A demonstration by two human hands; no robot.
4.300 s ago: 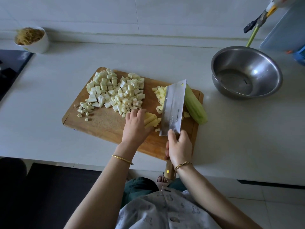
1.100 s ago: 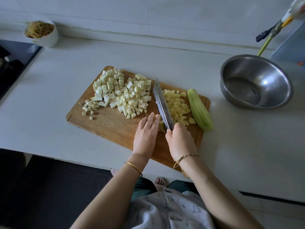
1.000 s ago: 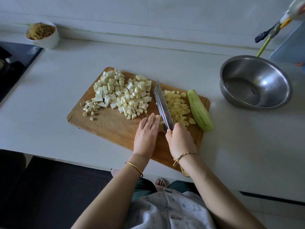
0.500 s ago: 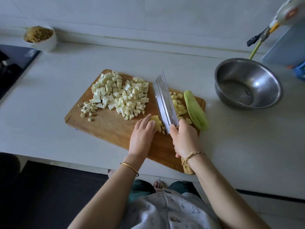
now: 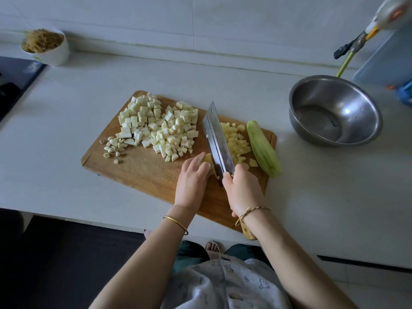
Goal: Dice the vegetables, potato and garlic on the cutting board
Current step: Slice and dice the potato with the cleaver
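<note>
A wooden cutting board point(image 5: 142, 170) lies on the white counter. A big pile of pale diced vegetable point(image 5: 160, 126) covers its far left, with cut garlic pieces point(image 5: 112, 144) beside it. My right hand point(image 5: 242, 190) grips the cleaver point(image 5: 217, 138), whose blade stands edge-down on the board. My left hand point(image 5: 192, 177) holds the uncut yellow potato piece point(image 5: 208, 161) against the blade's left side. Diced potato point(image 5: 237, 141) lies right of the blade. A peeled green vegetable point(image 5: 263, 148) rests on the board's right edge.
A steel bowl point(image 5: 334, 110) stands on the counter at the right, with a long-handled tool point(image 5: 350, 54) and a blue container point(image 5: 385, 59) behind it. A white cup of brown strands point(image 5: 44, 46) sits far left by a dark hob point(image 5: 13, 79).
The cleaver's blade has come down from its raised, tilted position to stand upright against the potato piece. My left hand stays on the potato. The diced potato pile has grown since the first frame.
</note>
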